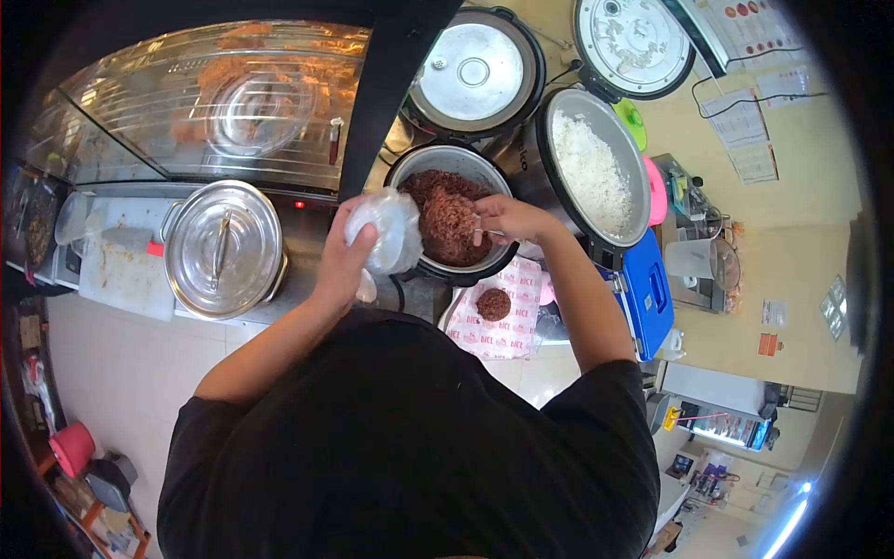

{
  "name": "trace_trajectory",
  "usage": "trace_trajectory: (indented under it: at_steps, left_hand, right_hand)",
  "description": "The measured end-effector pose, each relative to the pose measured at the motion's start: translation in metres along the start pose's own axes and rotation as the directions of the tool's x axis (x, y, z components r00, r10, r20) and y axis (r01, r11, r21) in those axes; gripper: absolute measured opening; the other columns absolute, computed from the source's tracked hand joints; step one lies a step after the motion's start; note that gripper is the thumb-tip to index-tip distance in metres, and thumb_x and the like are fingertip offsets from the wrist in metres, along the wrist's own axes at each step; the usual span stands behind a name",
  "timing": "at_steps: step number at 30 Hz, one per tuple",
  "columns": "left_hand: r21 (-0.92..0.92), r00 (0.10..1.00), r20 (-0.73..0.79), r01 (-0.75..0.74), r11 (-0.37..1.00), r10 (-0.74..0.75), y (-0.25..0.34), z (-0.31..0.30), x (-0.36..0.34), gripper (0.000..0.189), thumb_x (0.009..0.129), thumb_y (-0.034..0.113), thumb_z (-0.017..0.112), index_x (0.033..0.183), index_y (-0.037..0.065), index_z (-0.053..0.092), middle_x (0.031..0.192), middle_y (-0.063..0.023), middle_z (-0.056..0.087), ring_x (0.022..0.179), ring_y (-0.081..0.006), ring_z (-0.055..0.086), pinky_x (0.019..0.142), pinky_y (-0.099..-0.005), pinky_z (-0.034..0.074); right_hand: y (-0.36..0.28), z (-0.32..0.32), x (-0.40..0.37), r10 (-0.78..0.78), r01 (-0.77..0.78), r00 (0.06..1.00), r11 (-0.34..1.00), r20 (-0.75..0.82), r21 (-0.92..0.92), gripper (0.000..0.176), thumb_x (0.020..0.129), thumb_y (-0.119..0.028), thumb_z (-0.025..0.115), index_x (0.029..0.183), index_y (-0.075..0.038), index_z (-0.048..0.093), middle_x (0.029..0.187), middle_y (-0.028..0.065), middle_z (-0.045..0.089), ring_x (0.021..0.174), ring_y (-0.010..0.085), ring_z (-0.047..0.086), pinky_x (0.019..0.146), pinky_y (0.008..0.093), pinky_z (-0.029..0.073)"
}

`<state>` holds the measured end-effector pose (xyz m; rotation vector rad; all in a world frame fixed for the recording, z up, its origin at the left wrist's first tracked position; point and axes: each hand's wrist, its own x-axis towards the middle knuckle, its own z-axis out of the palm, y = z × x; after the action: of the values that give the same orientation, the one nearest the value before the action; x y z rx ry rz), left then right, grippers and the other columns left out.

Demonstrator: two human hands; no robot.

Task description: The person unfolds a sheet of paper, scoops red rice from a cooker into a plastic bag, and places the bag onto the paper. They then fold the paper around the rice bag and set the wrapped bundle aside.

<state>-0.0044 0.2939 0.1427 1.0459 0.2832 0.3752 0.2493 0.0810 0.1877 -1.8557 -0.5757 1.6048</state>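
My left hand (pixel 349 250) is closed around a small rounded bowl-like thing wrapped in clear plastic (pixel 385 231), at the left rim of an open rice cooker (pixel 403 170). Inside that cooker is reddish-brown rice (pixel 433 184). My right hand (pixel 510 220) reaches over the cooker from the right with its fingers bent at a raised heap of brown rice (pixel 452 228). Whether those fingers grip a tool under the heap is hidden. Just below the cooker lies a sheet of printed paper (pixel 510 337) bearing a round mound of brown rice (pixel 494 304).
A larger open cooker of white rice (pixel 591 177) stands at the right, beside a blue box (pixel 645 289). To the left are a lidded steel pot (pixel 223 250), a white cutting board (pixel 126 270) and a glass display case (pixel 186 102). Raised cooker lids (pixel 473 70) stand behind.
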Motion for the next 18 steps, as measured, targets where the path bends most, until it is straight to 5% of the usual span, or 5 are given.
trace_trajectory:
  at_steps: [6, 9, 11, 13, 18]
  left_hand:
    - [-0.075, 0.978, -0.192, 0.064, 0.995, -0.077, 0.007, 0.085, 0.062, 0.061, 0.097, 0.044, 0.069, 0.135, 0.003, 0.043, 0.125, -0.0121, 0.056, 0.114, -0.0186, 0.056, 0.1, -0.0341, 0.045]
    - [-0.215, 0.962, -0.186, 0.158, 0.964, -0.199, -0.03, 0.108, 0.095, 0.063, 0.097, 0.047, 0.068, 0.134, 0.005, 0.041, 0.125, -0.0126, 0.056, 0.115, -0.0193, 0.056, 0.1, -0.0365, 0.046]
    - [-0.336, 0.968, -0.051, 0.215, 0.917, -0.246, -0.029, 0.122, 0.098, 0.06, 0.096, 0.052, 0.066, 0.129, 0.007, 0.043, 0.125, -0.0114, 0.057, 0.113, -0.0211, 0.059, 0.098, -0.0411, 0.049]
    - [-0.381, 0.974, -0.007, 0.208, 0.901, -0.228, -0.035, 0.129, 0.103, 0.059, 0.097, 0.054, 0.064, 0.128, 0.008, 0.043, 0.124, -0.0105, 0.058, 0.111, -0.0214, 0.061, 0.095, -0.0424, 0.051]
    - [-0.278, 0.938, 0.085, 0.347, 0.896, -0.337, -0.018, 0.115, 0.101, 0.053, 0.105, 0.056, 0.044, 0.136, 0.015, 0.053, 0.133, -0.0058, 0.062, 0.125, -0.0226, 0.058, 0.108, -0.0455, 0.044]
  right_hand:
    - [-0.009, 0.019, -0.05, -0.213, 0.297, 0.892, 0.941, -0.4, 0.161, 0.032, 0.092, 0.001, 0.049, 0.121, -0.002, 0.061, 0.096, 0.0062, 0.071, 0.06, 0.0067, 0.05, 0.054, 0.0219, 0.04]
    - [-0.025, 0.045, -0.056, -0.278, 0.3, 0.741, 0.952, -0.611, -0.069, 0.035, 0.091, 0.0, 0.05, 0.124, -0.002, 0.06, 0.097, 0.0061, 0.07, 0.069, 0.009, 0.059, 0.061, 0.0249, 0.047]
    - [-0.011, 0.069, -0.029, -0.708, 0.094, 0.318, 0.685, -0.631, -0.722, 0.048, 0.087, 0.002, 0.048, 0.134, -0.001, 0.058, 0.108, 0.0234, 0.068, 0.081, 0.0362, 0.07, 0.076, 0.0488, 0.056]
    - [-0.012, 0.099, -0.024, -0.723, -0.189, 0.304, 0.592, -0.62, -0.783, 0.054, 0.086, 0.002, 0.05, 0.14, 0.002, 0.05, 0.113, 0.0232, 0.063, 0.087, 0.0394, 0.069, 0.078, 0.0484, 0.056]
    - [-0.039, 0.097, -0.053, -0.611, -0.246, 0.434, 0.626, -0.662, -0.74, 0.053, 0.088, -0.001, 0.052, 0.141, 0.002, 0.05, 0.109, 0.0227, 0.059, 0.091, 0.0432, 0.065, 0.08, 0.0494, 0.054]
